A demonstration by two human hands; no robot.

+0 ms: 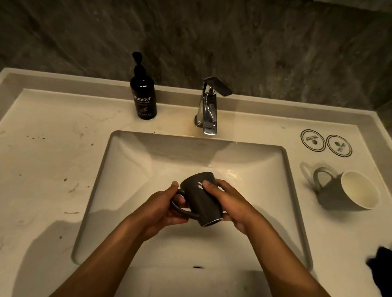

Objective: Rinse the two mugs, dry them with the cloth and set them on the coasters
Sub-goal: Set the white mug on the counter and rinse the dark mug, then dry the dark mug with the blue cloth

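Two bare forearms reach in from the bottom edge, with no sleeves, cuffs or gloves on them. The left hand (162, 206) and the right hand (230, 205) wear no rings or watch as far as the dim light lets one tell. The fingernails look short and plain.

dark mug (200, 198): tipped, held over sink | grey mug (348, 190): on side, counter

Dim warm light falls on a dark stone wall (222, 40) behind a pale marbled vanity top (44, 160).
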